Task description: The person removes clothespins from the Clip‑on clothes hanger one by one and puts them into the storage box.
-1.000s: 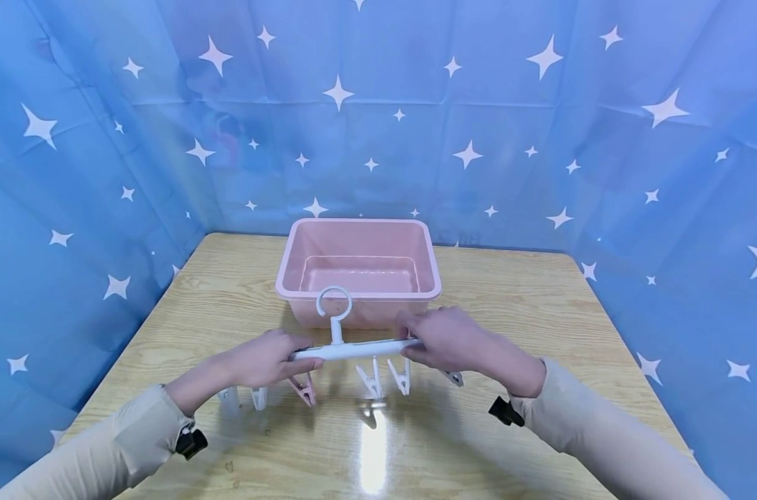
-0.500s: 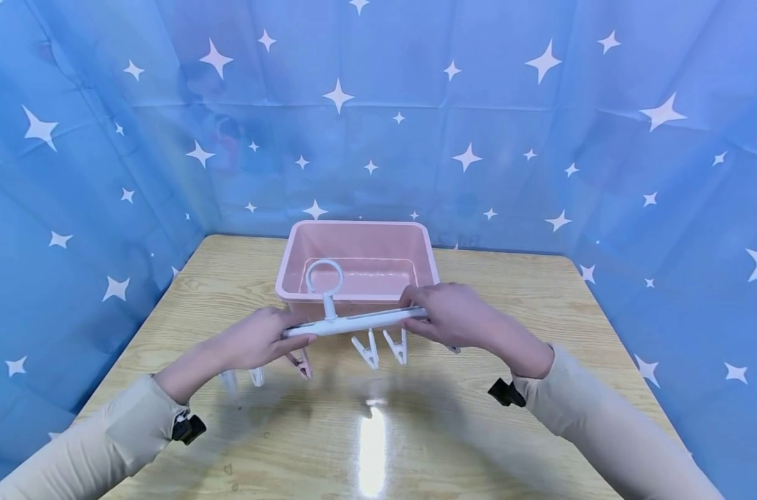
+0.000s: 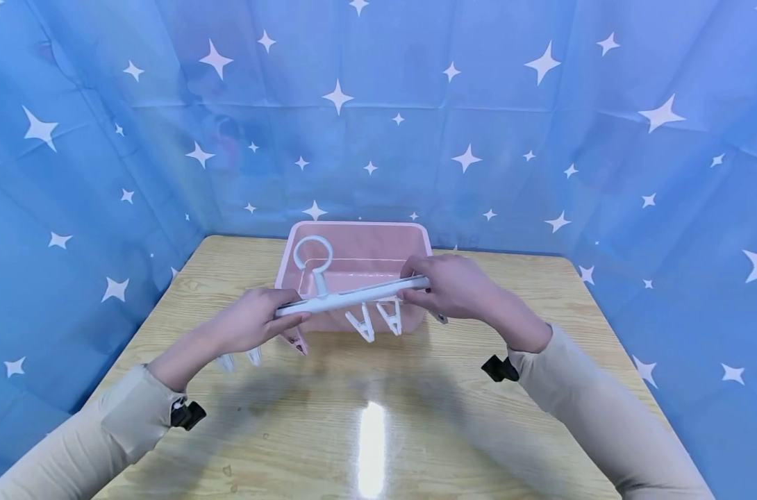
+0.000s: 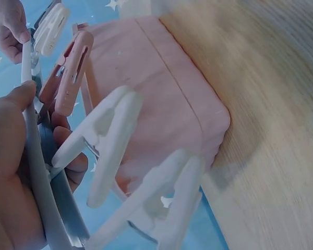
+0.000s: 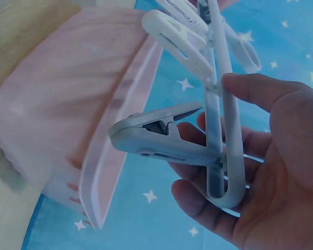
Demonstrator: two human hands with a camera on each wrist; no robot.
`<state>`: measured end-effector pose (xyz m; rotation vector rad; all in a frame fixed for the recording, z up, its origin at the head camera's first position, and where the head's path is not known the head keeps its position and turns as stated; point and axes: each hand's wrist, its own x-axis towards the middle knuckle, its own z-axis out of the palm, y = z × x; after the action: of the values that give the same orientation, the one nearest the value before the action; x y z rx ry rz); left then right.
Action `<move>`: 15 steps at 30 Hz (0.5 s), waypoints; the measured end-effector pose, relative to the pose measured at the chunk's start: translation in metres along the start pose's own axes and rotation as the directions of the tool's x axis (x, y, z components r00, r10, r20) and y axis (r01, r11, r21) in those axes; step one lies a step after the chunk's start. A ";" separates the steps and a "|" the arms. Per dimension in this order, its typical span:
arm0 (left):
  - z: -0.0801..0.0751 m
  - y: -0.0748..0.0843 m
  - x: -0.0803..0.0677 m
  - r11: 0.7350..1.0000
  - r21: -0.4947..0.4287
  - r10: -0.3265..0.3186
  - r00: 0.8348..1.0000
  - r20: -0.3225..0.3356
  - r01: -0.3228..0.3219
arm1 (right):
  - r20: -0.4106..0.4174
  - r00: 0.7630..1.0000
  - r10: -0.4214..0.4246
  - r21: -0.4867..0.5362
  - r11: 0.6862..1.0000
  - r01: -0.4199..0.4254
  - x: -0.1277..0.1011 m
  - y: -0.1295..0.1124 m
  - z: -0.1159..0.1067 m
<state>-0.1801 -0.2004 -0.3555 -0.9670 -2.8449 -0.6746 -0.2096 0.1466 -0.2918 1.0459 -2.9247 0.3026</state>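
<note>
Left hand (image 3: 253, 326) gripped left end of clip hanger (image 3: 347, 297); right hand (image 3: 451, 285) gripped right end. Hanger was held in air, tilted, at near rim of pink bin (image 3: 360, 229). Advisable: level bar, clear rim with dangling clips (image 3: 375, 321) before lowering.

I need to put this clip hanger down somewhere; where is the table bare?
The wooden table is bare right of the pink tub, left of it, and across the near half under the arms. It is crowded at the tub's front, where the left hand and right hand hold the clip hanger.
</note>
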 end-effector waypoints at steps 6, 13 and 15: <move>-0.005 -0.003 0.001 1.000 0.001 -0.015 0.999 -0.028 0.015 | -0.032 0.999 0.023 0.030 0.999 -0.022 0.006 0.004 -0.007; -0.011 -0.008 0.001 1.000 0.006 -0.022 0.997 -0.075 0.022 | -0.054 0.995 0.084 0.132 0.988 -0.076 0.010 0.011 -0.014; -0.013 -0.009 0.001 1.000 0.004 -0.026 0.996 -0.084 0.026 | -0.056 0.992 0.111 0.175 0.979 -0.100 0.010 0.014 -0.015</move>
<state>-0.1877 -0.2121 -0.3468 -0.8801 -2.7895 -0.6925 -0.2270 0.1540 -0.2782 0.8791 -2.9428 0.5905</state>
